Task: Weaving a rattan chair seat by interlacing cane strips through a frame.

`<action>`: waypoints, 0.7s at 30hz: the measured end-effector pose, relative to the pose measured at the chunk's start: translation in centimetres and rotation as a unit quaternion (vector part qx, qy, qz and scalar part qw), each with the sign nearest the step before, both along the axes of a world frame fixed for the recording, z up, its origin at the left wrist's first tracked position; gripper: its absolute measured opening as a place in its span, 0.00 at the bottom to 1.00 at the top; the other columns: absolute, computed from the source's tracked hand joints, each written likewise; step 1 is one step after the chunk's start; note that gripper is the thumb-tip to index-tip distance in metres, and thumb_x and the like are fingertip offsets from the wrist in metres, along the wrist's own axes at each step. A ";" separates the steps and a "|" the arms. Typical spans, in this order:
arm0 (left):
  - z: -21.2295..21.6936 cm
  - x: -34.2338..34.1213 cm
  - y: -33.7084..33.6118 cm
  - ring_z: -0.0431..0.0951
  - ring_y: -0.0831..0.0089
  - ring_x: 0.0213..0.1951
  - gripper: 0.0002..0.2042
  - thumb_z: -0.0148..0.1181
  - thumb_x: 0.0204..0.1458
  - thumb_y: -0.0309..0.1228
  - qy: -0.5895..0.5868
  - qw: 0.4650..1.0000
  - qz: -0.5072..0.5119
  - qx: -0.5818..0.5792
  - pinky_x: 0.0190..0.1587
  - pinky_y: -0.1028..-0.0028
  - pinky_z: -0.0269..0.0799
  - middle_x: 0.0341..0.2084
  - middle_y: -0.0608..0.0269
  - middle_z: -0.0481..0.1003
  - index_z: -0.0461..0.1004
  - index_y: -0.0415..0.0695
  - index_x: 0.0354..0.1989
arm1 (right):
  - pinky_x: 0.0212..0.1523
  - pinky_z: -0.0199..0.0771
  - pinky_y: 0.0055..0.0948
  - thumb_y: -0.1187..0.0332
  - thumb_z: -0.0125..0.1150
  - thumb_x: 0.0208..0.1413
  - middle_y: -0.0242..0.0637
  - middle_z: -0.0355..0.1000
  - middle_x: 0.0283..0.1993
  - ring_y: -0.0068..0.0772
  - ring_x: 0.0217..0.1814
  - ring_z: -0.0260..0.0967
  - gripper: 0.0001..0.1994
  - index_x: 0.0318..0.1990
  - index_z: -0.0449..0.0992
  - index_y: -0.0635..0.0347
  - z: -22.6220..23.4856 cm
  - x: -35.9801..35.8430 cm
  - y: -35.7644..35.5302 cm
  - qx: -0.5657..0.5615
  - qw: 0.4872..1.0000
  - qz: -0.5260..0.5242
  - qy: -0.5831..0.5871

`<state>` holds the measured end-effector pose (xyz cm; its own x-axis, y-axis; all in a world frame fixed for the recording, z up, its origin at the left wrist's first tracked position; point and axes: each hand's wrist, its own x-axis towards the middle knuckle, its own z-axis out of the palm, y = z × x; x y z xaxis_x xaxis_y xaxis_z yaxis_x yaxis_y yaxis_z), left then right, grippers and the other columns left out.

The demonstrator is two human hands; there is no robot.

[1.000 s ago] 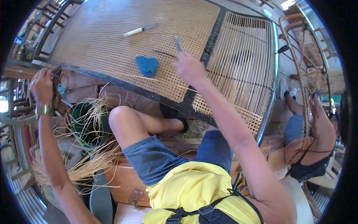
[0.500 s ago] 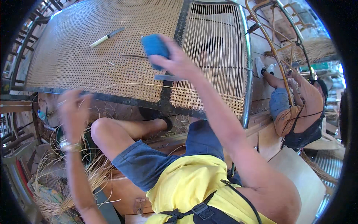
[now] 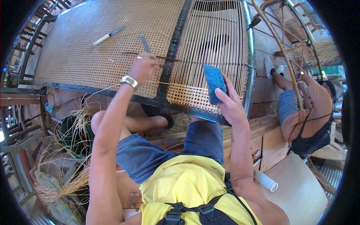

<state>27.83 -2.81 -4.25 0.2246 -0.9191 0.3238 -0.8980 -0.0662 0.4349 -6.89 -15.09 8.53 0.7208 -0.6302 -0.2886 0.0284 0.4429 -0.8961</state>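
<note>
The blue sponge (image 3: 214, 83) is up in front of the unwoven part of the cane panel (image 3: 82, 48), pinched at its lower edge by the right hand (image 3: 231, 107), thumb on the near face and fingers behind. The left hand (image 3: 144, 68), with a metal watch at its wrist, is closed around a thin cane strand (image 3: 159, 82) that runs across the woven mesh toward the black band. Just above that hand lie a grey tool (image 3: 145, 43) and a long thin stick (image 3: 157, 56) on the weave; a white-handled tool (image 3: 108, 35) lies farther up to the left. Loose cane strips (image 3: 60, 176) pile on the floor at the lower left. A second person (image 3: 305, 112) sits at the right, beyond the panel's frame.
</note>
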 end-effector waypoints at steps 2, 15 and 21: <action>0.9 3.9 0.5 0.75 0.59 0.51 0.08 0.66 0.53 0.38 -0.016 0.993 0.111 0.035 0.56 0.59 0.70 0.45 0.61 0.79 0.87 0.49 0.33 | 0.55 0.75 0.34 0.64 0.64 0.62 0.41 0.66 0.63 0.32 0.58 0.70 0.41 0.77 0.48 0.62 -1.1 0.9 0.3 -0.006 0.999 0.031 0.029; -1.0 -4.8 5.6 0.78 0.52 0.44 0.09 0.66 0.55 0.34 -0.089 0.986 0.092 -0.110 0.48 0.57 0.74 0.40 0.54 0.79 0.78 0.44 0.40 | 0.65 0.67 0.48 0.61 0.63 0.57 0.63 0.65 0.58 0.64 0.61 0.68 0.40 0.75 0.52 0.58 -4.9 9.0 2.6 -0.479 0.842 0.111 0.222; 7.2 -4.5 5.9 0.79 0.68 0.30 0.07 0.61 0.55 0.31 -0.159 0.984 0.060 0.044 0.31 0.68 0.74 0.30 0.68 0.75 0.76 0.50 0.42 | 0.48 0.79 0.50 0.58 0.71 0.54 0.53 0.65 0.54 0.56 0.48 0.76 0.40 0.73 0.58 0.38 -5.7 12.7 4.9 -0.598 0.651 0.238 0.401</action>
<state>23.30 3.04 3.00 0.2330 -0.9201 0.3148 -0.9714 -0.2046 0.1208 5.77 -10.22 2.82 0.8365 -0.5100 -0.2006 -0.5470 -0.7991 -0.2494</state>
